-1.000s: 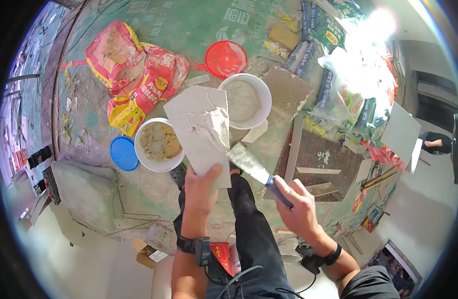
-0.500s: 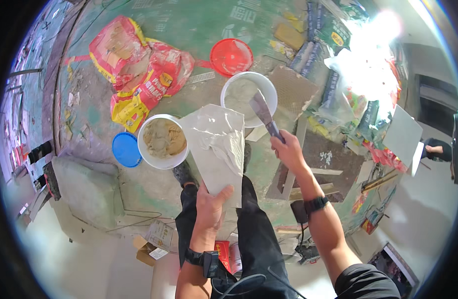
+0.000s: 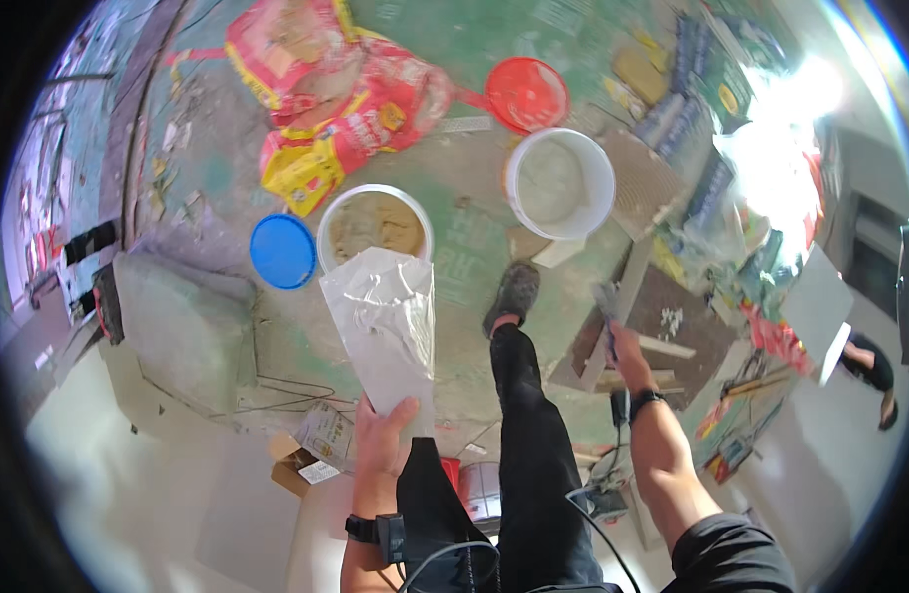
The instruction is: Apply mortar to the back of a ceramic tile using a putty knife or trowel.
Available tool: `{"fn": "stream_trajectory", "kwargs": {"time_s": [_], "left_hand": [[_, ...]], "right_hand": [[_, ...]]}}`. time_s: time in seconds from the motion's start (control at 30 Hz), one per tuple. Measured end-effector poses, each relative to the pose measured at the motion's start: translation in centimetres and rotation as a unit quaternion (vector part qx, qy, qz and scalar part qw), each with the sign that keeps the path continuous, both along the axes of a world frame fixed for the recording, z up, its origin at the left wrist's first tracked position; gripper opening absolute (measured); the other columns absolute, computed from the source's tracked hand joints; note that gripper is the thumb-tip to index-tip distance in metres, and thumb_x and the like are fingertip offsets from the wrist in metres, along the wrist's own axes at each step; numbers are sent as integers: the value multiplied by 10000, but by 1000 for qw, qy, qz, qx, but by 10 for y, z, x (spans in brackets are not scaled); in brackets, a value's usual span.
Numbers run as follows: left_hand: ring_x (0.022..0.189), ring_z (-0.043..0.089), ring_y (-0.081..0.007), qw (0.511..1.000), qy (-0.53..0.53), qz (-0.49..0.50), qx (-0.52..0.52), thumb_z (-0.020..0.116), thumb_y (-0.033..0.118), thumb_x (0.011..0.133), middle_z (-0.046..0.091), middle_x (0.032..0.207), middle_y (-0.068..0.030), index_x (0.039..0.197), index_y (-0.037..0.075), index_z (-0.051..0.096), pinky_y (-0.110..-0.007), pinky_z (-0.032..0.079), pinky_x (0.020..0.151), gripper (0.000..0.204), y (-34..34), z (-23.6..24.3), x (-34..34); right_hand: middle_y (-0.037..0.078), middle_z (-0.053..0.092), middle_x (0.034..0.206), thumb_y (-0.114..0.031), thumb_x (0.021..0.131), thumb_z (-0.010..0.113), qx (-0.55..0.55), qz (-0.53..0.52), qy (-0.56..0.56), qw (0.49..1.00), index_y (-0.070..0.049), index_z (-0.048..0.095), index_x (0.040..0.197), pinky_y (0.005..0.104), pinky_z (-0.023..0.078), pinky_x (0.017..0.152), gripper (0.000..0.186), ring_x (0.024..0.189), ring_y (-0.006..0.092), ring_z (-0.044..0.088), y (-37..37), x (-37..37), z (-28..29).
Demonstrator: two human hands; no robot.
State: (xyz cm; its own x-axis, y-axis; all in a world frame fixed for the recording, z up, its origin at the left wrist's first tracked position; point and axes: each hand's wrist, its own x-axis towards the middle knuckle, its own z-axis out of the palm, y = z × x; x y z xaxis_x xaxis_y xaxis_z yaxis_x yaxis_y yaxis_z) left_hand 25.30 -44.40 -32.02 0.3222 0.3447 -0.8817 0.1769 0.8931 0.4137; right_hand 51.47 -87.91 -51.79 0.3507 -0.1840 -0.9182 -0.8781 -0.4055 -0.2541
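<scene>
My left hand (image 3: pixel 383 435) grips the lower end of a flat pale board (image 3: pixel 390 371), thumb on top. Wet white putty (image 3: pixel 380 301) lies spread over the board's far half. The board's far end overlaps the near rim of a white bucket (image 3: pixel 427 222) holding lumpy tan material (image 3: pixel 375 222). Out to the right, my right hand (image 3: pixel 628 358) is closed around a putty knife (image 3: pixel 606 304), blurred by motion, its blade pointing away. Farther off, a second white bucket (image 3: pixel 601 188) has smooth greyish-white putty (image 3: pixel 550 183) inside.
A blue lid (image 3: pixel 283 251) lies left of the tan bucket, a red lid (image 3: pixel 526 95) beyond the other. Crumpled red-yellow bags (image 3: pixel 375 114) lie at the far left. My shoe (image 3: pixel 517 289) stands between buckets and brown boards (image 3: pixel 687 306). A grey-green covered block (image 3: pixel 182 326) sits left.
My right hand with the putty knife has dropped away from the far bucket, toward the lower right. The board has shifted left toward the tan bucket. One leg has stepped, and the view has shifted.
</scene>
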Motion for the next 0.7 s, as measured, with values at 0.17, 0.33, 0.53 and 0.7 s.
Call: {"fn": "stream_trajectory", "kwargs": {"time_s": [0.17, 0.33, 0.53, 0.7], "left_hand": [[1109, 660, -239, 992, 120, 20, 22, 807, 15, 835, 656, 1242, -98, 1408, 16, 512, -389, 539, 987, 644, 39, 14, -65], [1128, 655, -245, 991, 81, 103, 37, 797, -15, 834, 644, 1273, -119, 1417, -10, 493, -377, 522, 1004, 657, 54, 5, -110], [1145, 649, -260, 984, 107, 145, 8, 836, 42, 809, 639, 1280, -138, 1418, -13, 499, -396, 517, 1018, 698, 69, -4, -143], [1167, 643, -282, 975, 102, 197, 4, 881, 56, 769, 639, 1289, -147, 1413, -32, 498, -403, 512, 1040, 755, 75, -25, -173]], "right_hand": [[50, 554, 616, -330, 1082, 552, 47, 146, -98, 983, -35, 612, 982, 330, 391, 438, 317, 475, 165, 525, 93, -30, 60], [204, 702, 807, -330, 1015, 604, 64, 551, -125, 823, 21, 614, 987, 460, 554, 666, 352, 690, 334, 696, 268, -32, 67], [225, 754, 901, -287, 984, 579, -72, 770, -234, 588, -21, 702, 986, 535, 569, 825, 294, 931, 413, 743, 471, -75, 14], [208, 772, 947, -192, 938, 599, -122, 811, -236, 522, -29, 755, 1009, 494, 592, 820, 237, 953, 363, 761, 538, -92, -82]]}}
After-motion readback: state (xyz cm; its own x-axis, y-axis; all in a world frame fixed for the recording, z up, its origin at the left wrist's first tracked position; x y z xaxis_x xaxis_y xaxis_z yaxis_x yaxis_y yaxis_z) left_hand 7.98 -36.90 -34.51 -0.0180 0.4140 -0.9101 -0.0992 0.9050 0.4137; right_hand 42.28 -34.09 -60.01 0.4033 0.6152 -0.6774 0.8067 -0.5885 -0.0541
